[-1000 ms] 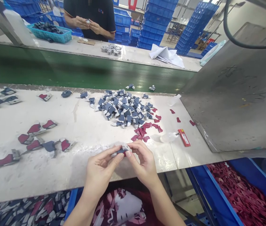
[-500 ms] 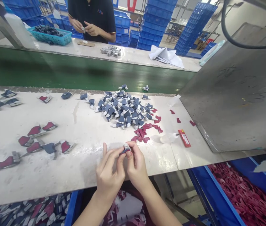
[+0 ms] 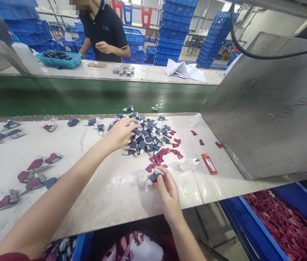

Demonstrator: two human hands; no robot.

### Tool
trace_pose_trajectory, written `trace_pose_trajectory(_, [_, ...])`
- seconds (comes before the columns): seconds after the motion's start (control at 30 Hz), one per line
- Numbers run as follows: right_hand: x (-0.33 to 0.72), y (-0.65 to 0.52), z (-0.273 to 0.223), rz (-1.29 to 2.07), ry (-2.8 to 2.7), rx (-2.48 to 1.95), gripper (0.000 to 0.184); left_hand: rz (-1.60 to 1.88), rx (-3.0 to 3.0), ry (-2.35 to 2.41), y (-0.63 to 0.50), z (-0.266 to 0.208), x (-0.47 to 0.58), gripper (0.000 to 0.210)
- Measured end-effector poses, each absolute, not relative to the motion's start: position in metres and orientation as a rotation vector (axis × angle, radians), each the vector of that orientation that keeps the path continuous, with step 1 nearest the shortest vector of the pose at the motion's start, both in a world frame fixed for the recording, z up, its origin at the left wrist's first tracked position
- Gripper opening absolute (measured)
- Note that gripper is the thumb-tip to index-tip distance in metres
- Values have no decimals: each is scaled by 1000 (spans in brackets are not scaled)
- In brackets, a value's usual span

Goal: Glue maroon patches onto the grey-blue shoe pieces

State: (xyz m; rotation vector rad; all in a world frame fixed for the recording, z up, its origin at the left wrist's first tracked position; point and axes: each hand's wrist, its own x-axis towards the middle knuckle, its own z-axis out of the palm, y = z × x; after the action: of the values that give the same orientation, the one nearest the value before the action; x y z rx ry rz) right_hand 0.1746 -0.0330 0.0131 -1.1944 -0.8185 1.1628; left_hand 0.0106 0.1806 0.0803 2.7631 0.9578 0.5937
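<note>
My left hand (image 3: 122,133) is stretched over the near left part of a pile of blue-and-grey moulded parts (image 3: 149,136), fingers apart and reaching onto it. Whether a fingertip touches a part is hard to see. Lower right, my right hand (image 3: 168,186) pinches one small blue-and-grey part (image 3: 156,175) between thumb and fingers, just above the table. Thin dark-red pieces (image 3: 157,158) lie scattered between that hand and the pile. Several grey parts with red faces (image 3: 35,164) rest at the left, some partly behind my left forearm.
A clear squeeze bottle (image 3: 189,165) lies beside a red packet (image 3: 209,164). A metal panel (image 3: 264,108) bounds the right side. Blue bins of red pieces (image 3: 286,214) stand below the table. Across the green belt (image 3: 93,96), a co-worker (image 3: 104,36) stands near a teal basket (image 3: 58,62).
My hands have parted. The left has gone forward and left to the pile; the right keeps the part, slightly right of before. The co-worker's hands have separated too.
</note>
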Motion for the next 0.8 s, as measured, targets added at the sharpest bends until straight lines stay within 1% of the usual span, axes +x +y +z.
trace_pose_trajectory(0.1, [176,-34,8,1208,-769,-1159,44,442,2807,913,213,74,18,31])
trace_pose_trajectory(0.2, [177,-33,-2,1212,-700,-1155,49,449,2812,910,212,76,20,25])
trace_pose_trajectory(0.33, [177,-30,-8,1268,-615,-1105,39,645,2770,1024,193,89,-6,30])
trace_pose_trajectory(0.37, [177,-29,-8,1281,-595,-1080,38,716,2741,1118,190,92,-22,32])
trace_pose_trajectory(0.43, [177,-27,-6,1303,-557,-1035,37,792,2656,1453,191,98,-65,38])
trace_pose_trajectory(0.5, [179,-27,-4,1321,-527,-1016,37,652,2511,1972,193,104,-122,44])
trace_pose_trajectory(0.53, [179,-26,-5,1326,-514,-1021,38,610,2427,2142,195,107,-152,48])
trace_pose_trajectory(0.67, [181,-27,-11,1317,-539,-1121,46,486,2066,2632,193,117,-268,65])
trace_pose_trajectory(0.73, [181,-29,-14,1295,-600,-1185,49,419,1849,2838,192,120,-314,65])
trace_pose_trajectory(0.8, [181,-29,-16,1264,-677,-1235,48,336,1614,2969,195,121,-351,58])
